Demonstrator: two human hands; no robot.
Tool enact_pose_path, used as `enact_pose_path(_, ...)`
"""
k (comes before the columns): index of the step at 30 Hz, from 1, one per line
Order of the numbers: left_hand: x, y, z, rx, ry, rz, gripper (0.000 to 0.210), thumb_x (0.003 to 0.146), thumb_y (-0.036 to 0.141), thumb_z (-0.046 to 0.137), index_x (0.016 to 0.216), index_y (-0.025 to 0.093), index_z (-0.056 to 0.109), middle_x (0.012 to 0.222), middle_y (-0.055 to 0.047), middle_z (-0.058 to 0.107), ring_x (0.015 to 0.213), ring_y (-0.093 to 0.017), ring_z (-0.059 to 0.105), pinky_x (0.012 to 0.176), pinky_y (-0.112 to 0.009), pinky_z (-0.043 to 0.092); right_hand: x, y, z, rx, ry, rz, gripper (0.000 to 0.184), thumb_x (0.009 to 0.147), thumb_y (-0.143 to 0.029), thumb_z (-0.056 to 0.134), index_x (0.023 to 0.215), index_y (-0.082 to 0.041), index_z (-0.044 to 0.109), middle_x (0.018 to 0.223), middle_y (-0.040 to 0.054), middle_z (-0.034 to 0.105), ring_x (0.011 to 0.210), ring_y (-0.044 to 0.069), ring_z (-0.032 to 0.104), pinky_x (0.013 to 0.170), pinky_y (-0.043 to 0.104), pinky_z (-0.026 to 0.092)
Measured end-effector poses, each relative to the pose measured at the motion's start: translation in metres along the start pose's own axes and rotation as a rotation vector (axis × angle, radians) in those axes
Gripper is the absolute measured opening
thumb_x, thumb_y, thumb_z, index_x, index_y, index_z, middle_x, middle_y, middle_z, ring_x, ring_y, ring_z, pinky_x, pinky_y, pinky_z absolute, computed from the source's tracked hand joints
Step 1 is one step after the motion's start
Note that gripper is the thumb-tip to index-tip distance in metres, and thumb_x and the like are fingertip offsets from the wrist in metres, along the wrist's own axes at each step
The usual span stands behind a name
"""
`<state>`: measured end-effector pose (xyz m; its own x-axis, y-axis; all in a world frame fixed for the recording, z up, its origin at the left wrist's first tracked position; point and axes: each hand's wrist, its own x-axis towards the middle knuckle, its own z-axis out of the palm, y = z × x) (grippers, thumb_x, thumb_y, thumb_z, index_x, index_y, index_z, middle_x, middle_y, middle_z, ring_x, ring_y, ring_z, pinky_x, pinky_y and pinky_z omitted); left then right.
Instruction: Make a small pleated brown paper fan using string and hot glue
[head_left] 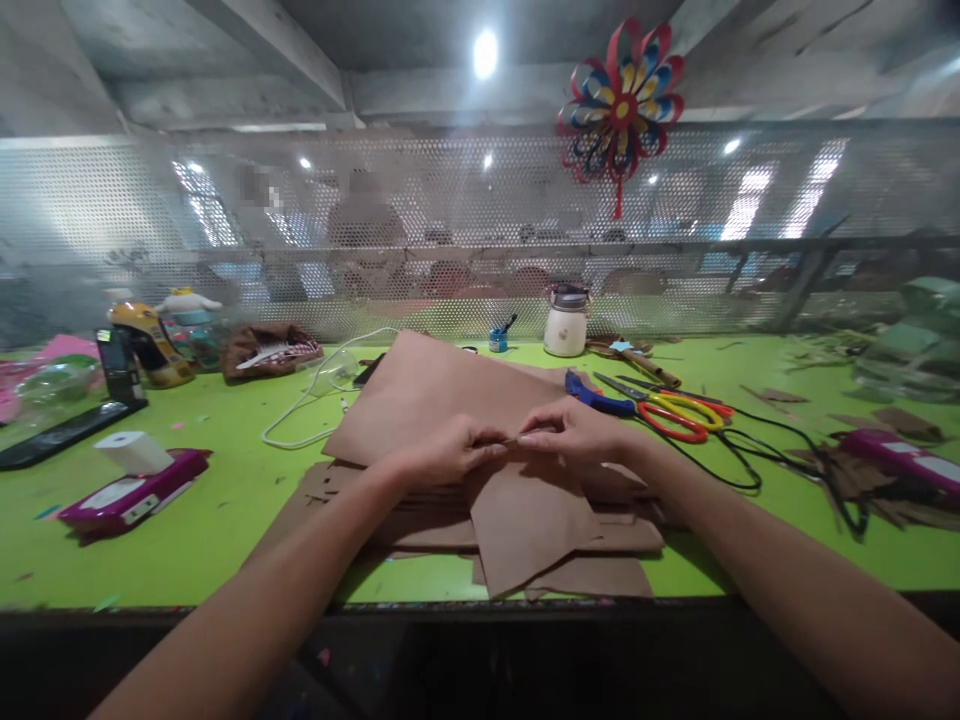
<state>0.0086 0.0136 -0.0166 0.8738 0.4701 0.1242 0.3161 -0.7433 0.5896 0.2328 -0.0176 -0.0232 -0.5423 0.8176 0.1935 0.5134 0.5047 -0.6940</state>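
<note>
My left hand point(463, 447) and my right hand point(561, 430) meet at the middle of the table, both with fingers pinched on the top edge of a brown paper piece point(529, 525). The piece hangs down toward me and comes to a point near the table's front edge. Under and around it lies a stack of brown paper sheets point(435, 530), some with cut slots. Behind my hands a large brown sheet point(427, 385) lies at an angle. Scissors with red and yellow handles point(679, 415) lie just right of my right hand, beside a blue-handled tool point(596, 395).
Purple power strips point(139, 490) point(904, 460) lie at both sides of the green table point(225, 540). A white jar point(565, 325) and a small blue bottle point(498, 338) stand at the back, before a perforated screen point(450, 210). Black cord point(742, 470) and paper scraps point(855, 480) lie right.
</note>
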Motion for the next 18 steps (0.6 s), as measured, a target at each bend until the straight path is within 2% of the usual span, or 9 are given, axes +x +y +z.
enact_pose_path(2, -0.0003, 0.0012, 0.0003, -0.009, -0.004, 0.008, 0.033, 0.089, 0.033, 0.041, 0.104, 0.014, 0.063, 0.092, -0.006, 0.065, 0.079, -0.015, 0.054, 0.071, -0.023, 0.04, -0.0007, -0.0036, -0.0001, 0.014, -0.035, -0.018, 0.032, 0.083, -0.04, 0.052, 0.091, -0.013, 0.067, 0.08, 0.0042, 0.066, 0.071, 0.014, 0.055, 0.062, 0.023, 0.04)
enact_pose_path(4, -0.0004, 0.0035, 0.0003, -0.01, 0.004, 0.006, 0.034, 0.089, 0.034, 0.041, 0.104, 0.014, 0.063, 0.091, -0.006, 0.066, 0.08, -0.015, 0.055, 0.072, -0.023, 0.04, -0.0013, -0.0067, 0.0007, 0.019, -0.021, -0.001, 0.031, 0.083, -0.039, 0.051, 0.087, -0.012, 0.068, 0.077, 0.0038, 0.065, 0.069, 0.013, 0.055, 0.061, 0.023, 0.04)
enact_pose_path(9, 0.0009, 0.006, -0.0028, 0.008, 0.079, -0.065, 0.03, 0.086, 0.035, 0.045, 0.098, 0.014, 0.063, 0.085, -0.004, 0.065, 0.076, -0.014, 0.056, 0.067, -0.022, 0.04, 0.0002, -0.0059, 0.0036, 0.021, 0.116, 0.012, 0.028, 0.08, -0.036, 0.055, 0.079, -0.011, 0.068, 0.067, 0.0027, 0.063, 0.059, 0.011, 0.052, 0.053, 0.021, 0.038)
enact_pose_path(13, 0.0018, 0.0023, -0.0065, 0.163, 0.161, -0.167, 0.031, 0.085, 0.038, 0.045, 0.084, 0.013, 0.064, 0.074, -0.002, 0.064, 0.068, -0.013, 0.054, 0.06, -0.021, 0.036, 0.0022, 0.0001, 0.0023, 0.018, 0.245, -0.036, 0.025, 0.078, -0.034, 0.057, 0.076, -0.012, 0.068, 0.067, 0.0033, 0.065, 0.062, 0.013, 0.056, 0.055, 0.022, 0.04)
enact_pose_path(15, 0.0015, 0.0015, -0.0073, 0.241, 0.17, -0.172, 0.032, 0.086, 0.038, 0.043, 0.077, 0.013, 0.063, 0.067, -0.001, 0.061, 0.062, -0.012, 0.051, 0.056, -0.02, 0.033, 0.0021, 0.0017, 0.0, -0.005, 0.287, -0.051, 0.024, 0.078, -0.034, 0.058, 0.076, -0.012, 0.068, 0.067, 0.0034, 0.066, 0.063, 0.013, 0.057, 0.056, 0.022, 0.041)
enact_pose_path(18, 0.0005, 0.0037, -0.0075, 0.298, 0.167, -0.13, 0.033, 0.087, 0.037, 0.042, 0.073, 0.013, 0.061, 0.061, 0.001, 0.057, 0.056, -0.009, 0.049, 0.053, -0.019, 0.029, 0.0006, 0.0013, -0.0041, 0.008, 0.284, -0.044, 0.025, 0.077, -0.036, 0.059, 0.076, -0.013, 0.068, 0.068, 0.0038, 0.066, 0.063, 0.013, 0.057, 0.057, 0.022, 0.042)
